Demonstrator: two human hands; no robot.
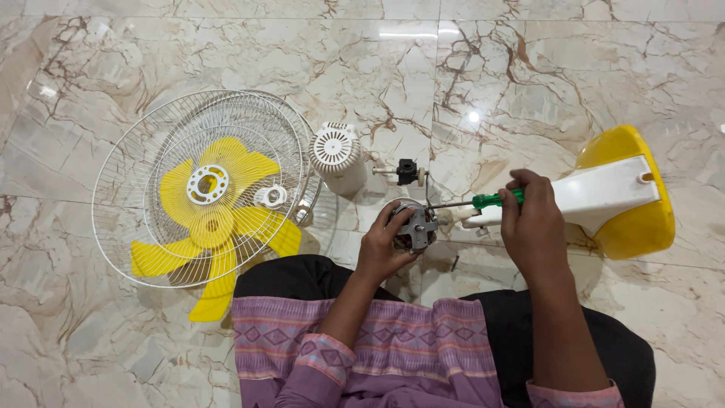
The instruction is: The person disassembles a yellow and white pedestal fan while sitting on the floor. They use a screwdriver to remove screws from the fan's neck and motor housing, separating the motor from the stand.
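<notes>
Left hand (385,245): clasped around fan motor (414,225), on marble floor (529,68) before knees. Right hand (532,219): gripping green-handled screwdriver (472,202), tip at motor. Beside: yellow-and-white fan stand (615,193); left, wire grilles (200,185), yellow blade (215,227), white motor cover (336,155).

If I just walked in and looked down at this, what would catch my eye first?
Probably the bright yellow fan blade under the white wire guards on the marble floor at left. Mid-frame, the left hand cups the bare fan motor while the right hand works a green-handled screwdriver into it; the yellow-and-white fan base lies right.
</notes>
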